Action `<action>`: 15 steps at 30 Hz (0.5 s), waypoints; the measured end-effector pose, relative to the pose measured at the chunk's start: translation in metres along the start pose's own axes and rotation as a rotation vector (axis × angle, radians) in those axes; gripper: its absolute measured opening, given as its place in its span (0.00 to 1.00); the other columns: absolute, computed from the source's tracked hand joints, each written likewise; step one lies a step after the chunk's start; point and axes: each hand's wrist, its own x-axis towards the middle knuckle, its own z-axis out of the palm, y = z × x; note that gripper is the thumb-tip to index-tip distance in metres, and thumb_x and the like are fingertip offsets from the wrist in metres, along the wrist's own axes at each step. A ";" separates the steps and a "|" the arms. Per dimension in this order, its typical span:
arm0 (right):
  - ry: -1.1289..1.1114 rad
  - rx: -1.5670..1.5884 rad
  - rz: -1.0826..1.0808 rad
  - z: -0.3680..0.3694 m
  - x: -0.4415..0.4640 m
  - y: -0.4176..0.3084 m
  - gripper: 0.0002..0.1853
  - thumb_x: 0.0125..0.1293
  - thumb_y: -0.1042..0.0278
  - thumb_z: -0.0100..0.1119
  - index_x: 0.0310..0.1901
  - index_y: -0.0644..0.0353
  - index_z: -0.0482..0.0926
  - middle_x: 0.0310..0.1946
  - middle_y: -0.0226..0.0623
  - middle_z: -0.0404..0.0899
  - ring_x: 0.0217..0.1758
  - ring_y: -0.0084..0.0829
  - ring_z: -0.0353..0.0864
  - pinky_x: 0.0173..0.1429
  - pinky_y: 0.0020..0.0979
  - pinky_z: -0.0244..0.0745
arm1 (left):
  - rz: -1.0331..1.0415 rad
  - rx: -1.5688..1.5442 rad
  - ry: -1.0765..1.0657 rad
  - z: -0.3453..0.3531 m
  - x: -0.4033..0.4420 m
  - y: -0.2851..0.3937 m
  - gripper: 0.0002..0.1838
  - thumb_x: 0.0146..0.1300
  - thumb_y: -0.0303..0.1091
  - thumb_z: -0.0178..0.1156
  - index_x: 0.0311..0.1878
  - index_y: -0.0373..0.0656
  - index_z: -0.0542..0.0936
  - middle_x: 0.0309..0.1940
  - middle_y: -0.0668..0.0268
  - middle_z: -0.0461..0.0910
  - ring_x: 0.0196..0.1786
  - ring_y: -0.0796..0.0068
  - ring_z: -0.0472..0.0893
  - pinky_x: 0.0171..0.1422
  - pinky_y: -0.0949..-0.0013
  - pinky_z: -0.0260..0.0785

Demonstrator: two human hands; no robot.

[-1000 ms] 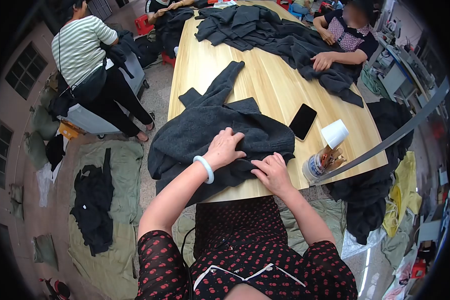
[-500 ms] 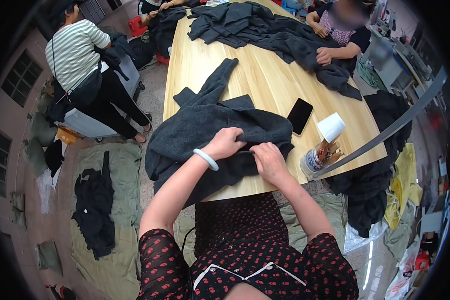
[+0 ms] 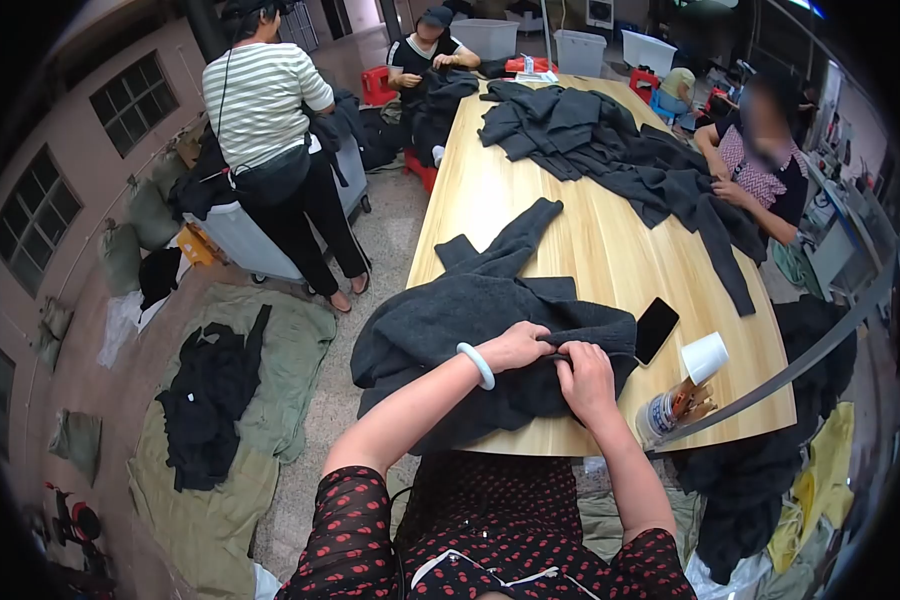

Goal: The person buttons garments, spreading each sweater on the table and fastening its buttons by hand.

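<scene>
A dark grey knitted sweater (image 3: 425, 325) lies bunched at the near edge of the wooden table (image 3: 610, 260), one sleeve stretched toward the far side. My left hand (image 3: 522, 346), with a pale bangle on its wrist, grips a folded edge of the fabric between its fingers. Close beside it, my right hand (image 3: 584, 378) pinches the same edge, thumb underneath. The two hands almost touch. What lies under the fingertips is hidden.
Right of the sweater are a black phone (image 3: 656, 331), a white cup (image 3: 705, 356) and a jar (image 3: 657, 418) of tools. More dark garments (image 3: 570, 125) pile up farther back. Co-workers handle garments around the table; another stands by a grey bin (image 3: 240, 240). Cloths (image 3: 295, 390) cover the floor.
The view has tipped upward and turned left, showing more of the room. My hands have come closer together on the edge. The co-worker at right has brought their hands together.
</scene>
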 end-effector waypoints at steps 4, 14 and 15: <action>-0.025 -0.110 -0.014 -0.003 -0.001 0.004 0.09 0.56 0.70 0.59 0.38 0.61 0.74 0.32 0.42 0.74 0.39 0.42 0.73 0.48 0.40 0.68 | -0.072 -0.088 -0.018 0.000 0.000 0.000 0.13 0.58 0.34 0.56 0.40 0.33 0.80 0.32 0.56 0.81 0.36 0.71 0.77 0.44 0.68 0.69; -0.093 -0.112 -0.123 0.000 -0.007 0.013 0.06 0.57 0.72 0.57 0.35 0.62 0.73 0.31 0.42 0.72 0.40 0.42 0.72 0.47 0.40 0.68 | 0.062 0.293 -0.204 -0.003 -0.014 0.013 0.18 0.55 0.39 0.57 0.33 0.28 0.75 0.33 0.40 0.77 0.40 0.44 0.77 0.44 0.55 0.68; -0.110 -0.103 -0.120 -0.001 -0.006 0.013 0.05 0.57 0.72 0.57 0.34 0.62 0.73 0.31 0.42 0.72 0.40 0.42 0.72 0.47 0.40 0.68 | 0.115 0.371 -0.166 -0.001 -0.014 0.011 0.18 0.55 0.40 0.57 0.32 0.29 0.74 0.33 0.41 0.77 0.41 0.44 0.77 0.45 0.54 0.68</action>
